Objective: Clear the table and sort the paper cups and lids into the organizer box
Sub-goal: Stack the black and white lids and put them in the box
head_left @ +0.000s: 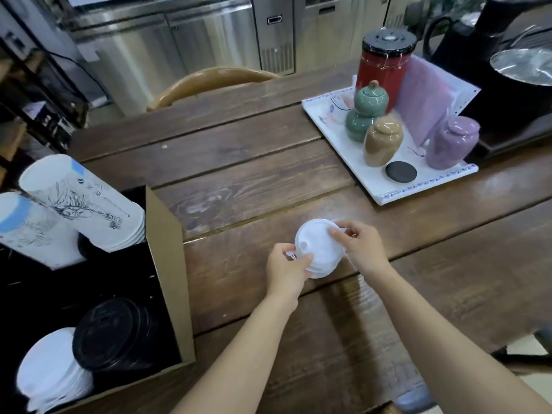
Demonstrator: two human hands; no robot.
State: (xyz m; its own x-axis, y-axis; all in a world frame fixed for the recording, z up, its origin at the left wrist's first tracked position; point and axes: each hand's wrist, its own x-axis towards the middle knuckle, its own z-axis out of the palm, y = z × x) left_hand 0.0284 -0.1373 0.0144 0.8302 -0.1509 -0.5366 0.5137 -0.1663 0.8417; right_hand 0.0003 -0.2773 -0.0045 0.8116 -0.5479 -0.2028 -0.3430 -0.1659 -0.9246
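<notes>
Head view: white lid stack above mid-table, pinched at opposite rims by left hand and right hand
Organizer box: well left; left hand nearer; white lids compartment nearest corner

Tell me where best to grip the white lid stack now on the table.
Grip the white lid stack by its rim on opposite edges, coming from above and both sides, as the left hand and right hand do now. It sits flat on the table, so only the round edge offers purchase.
</notes>
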